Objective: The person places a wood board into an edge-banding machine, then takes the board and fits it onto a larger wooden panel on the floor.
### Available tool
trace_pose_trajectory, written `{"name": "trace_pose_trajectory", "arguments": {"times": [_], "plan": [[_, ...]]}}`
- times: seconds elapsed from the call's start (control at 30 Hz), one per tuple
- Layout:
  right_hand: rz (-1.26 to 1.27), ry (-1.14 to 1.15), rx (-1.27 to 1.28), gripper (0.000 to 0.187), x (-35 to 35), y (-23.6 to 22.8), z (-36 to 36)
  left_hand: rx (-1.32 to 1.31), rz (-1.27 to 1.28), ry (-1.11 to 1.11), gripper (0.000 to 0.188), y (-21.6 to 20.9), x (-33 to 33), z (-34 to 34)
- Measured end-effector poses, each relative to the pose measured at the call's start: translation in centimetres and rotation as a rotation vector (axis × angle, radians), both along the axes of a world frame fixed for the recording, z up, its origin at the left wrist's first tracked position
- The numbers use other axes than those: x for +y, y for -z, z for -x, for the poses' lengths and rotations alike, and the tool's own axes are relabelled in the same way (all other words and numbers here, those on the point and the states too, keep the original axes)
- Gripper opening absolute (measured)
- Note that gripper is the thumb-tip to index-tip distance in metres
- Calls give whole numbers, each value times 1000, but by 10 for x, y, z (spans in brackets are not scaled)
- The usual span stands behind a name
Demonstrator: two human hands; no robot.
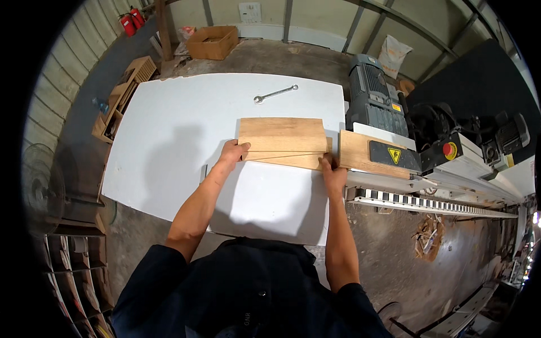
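Observation:
A small stack of light-brown wooden boards [282, 133] lies on the white table [169, 129] in front of me. The lower boards show along its near edge, slightly skewed under the top one. My left hand [231, 153] grips the stack's left end, thumb on top and fingers down the side. At the right end, my right hand [333, 170] holds the near corner, its fingers partly hidden under the boards. Just right of it, another wooden board [355, 152] sits partly under the machine's dark guard [394, 156] with a yellow warning sign.
A wrench [276, 94] lies beyond the stack. To the right stand a grey motor [375, 93], a red stop button [449, 150] and a long rail [428, 204]. A cardboard box [212, 42] is at the back; a fan [43, 188] and shelving [76, 276] stand left.

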State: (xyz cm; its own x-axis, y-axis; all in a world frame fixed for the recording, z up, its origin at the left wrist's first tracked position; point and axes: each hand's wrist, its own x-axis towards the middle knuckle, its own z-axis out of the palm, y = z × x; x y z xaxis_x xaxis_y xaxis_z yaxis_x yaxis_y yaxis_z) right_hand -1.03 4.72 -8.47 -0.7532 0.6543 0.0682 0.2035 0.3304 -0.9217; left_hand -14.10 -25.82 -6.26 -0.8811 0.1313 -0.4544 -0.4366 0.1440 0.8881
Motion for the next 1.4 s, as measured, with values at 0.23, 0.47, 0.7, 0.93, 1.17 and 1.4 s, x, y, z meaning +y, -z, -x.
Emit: {"name": "trace_pose_trajectory", "arguments": {"times": [0.23,0.47,0.7,0.93,1.17,1.4], "plan": [[1184,67,450,33,7,-16,-24,-22,-33,-19,32,-10,-3,-8],[1247,172,407,20,-4,-33,-7,12,11,-19,35,-15,9,-20],[1213,-118,253,18,-73,-24,-15,1098,917,-83,32,-10,26,-48],[1227,-410,60,19,-135,-36,2,146,-166,116,24,-48,53,-57],[975,-286,-3,18,-88,-25,3,143,-139,-7,18,-43,16,-19],[-42,-136,219,26,-46,-39,7,755,933,35,40,-33,20,-12]]}}
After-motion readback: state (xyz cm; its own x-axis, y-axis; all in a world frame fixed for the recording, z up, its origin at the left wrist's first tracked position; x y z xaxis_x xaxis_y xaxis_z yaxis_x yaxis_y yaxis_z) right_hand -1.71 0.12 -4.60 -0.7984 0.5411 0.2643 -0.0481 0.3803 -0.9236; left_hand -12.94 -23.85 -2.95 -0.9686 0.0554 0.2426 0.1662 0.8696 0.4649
